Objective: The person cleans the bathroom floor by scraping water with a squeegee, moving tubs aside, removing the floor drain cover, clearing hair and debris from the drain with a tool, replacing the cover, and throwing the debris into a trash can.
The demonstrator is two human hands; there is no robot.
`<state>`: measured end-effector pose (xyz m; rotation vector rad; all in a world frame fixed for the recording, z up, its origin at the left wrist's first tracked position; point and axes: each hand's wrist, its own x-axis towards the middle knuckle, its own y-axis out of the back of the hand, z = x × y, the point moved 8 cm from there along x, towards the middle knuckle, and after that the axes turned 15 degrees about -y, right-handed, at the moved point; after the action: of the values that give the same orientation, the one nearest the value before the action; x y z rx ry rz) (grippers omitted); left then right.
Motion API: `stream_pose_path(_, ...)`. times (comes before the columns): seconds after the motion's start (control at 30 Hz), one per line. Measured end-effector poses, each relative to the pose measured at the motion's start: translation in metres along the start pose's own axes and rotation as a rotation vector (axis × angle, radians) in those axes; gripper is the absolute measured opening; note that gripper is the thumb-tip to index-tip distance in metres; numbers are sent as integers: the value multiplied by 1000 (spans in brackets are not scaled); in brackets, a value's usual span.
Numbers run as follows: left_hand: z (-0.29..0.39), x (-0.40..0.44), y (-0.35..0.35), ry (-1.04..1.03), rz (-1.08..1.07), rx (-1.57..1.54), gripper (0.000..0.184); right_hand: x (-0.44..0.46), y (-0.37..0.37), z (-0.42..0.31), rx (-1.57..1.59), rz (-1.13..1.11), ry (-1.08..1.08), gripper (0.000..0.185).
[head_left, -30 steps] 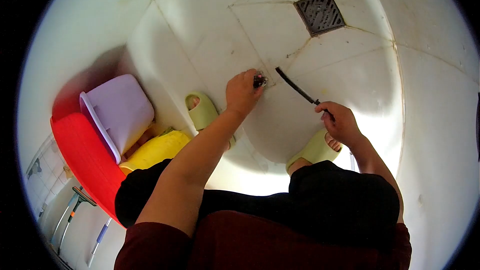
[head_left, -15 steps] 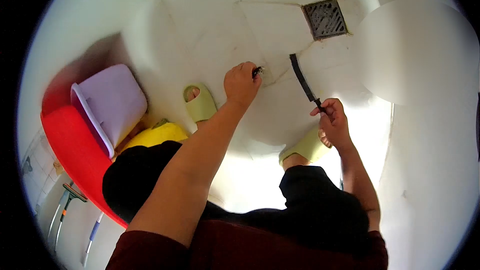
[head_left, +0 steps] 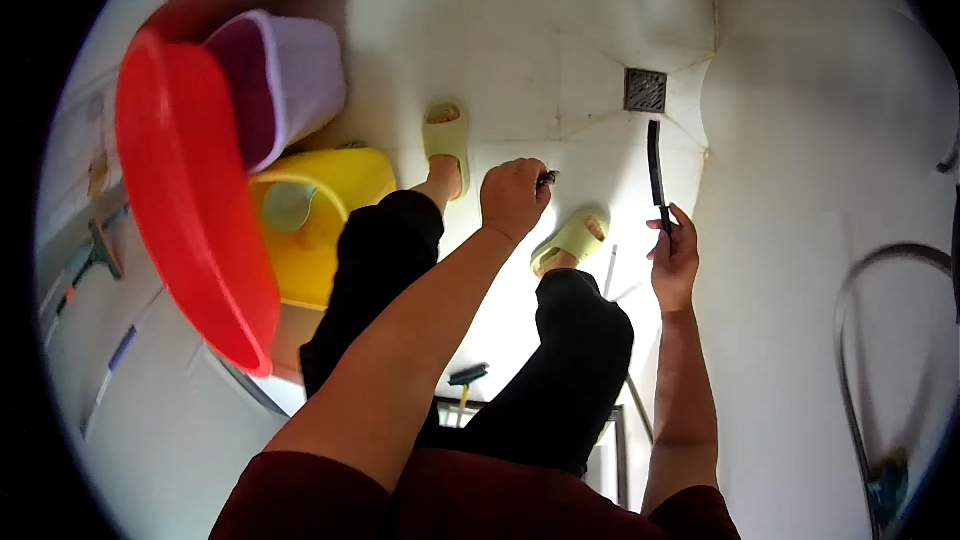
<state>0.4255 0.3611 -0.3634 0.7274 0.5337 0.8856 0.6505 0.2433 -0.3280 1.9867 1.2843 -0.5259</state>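
Closed around a small dark clump, my left hand (head_left: pixel 515 200) is over the pale floor between my two green slippers. Part of the clump (head_left: pixel 547 179) sticks out past the fingertips; what it is made of is too small to tell. My right hand (head_left: pixel 675 255), further right, grips the handle of a long, thin black tool (head_left: pixel 655 165). The tool's flat end points up toward the square floor drain (head_left: pixel 645 90) and appears just below it.
To the left stand a red tub (head_left: pixel 190 190), a purple bin (head_left: pixel 305 75) and a yellow bucket (head_left: pixel 375 180). Squeegee poles lean at the far left. A grey hose (head_left: pixel 845 340) hangs along the right wall. A brush (head_left: pixel 467 376) is behind my legs.
The view has shifted and pulled back, showing more of the legs, the hose and the yellow bucket's inside. The black tool has turned more upright. Both hands keep their hold.
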Motion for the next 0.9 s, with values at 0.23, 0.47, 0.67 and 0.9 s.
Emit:
stream_pose_path(0.23,101,-88,114,111,87,-23,11,-111,49,-80,-541,101,228,34)
stream_pose_path(0.47,142,-250,192,282,338,-17,14,-164,34,-97,-636,-381,81,38)
stream_pose_path(0.67,139,-450,213,691,365,-68,18,-228,-20,-133,-777,-530,80,38)
stream_pose_path(0.9,139,-750,202,1306,887,-6,12,-302,-103,-139,-900,-614,162,38)
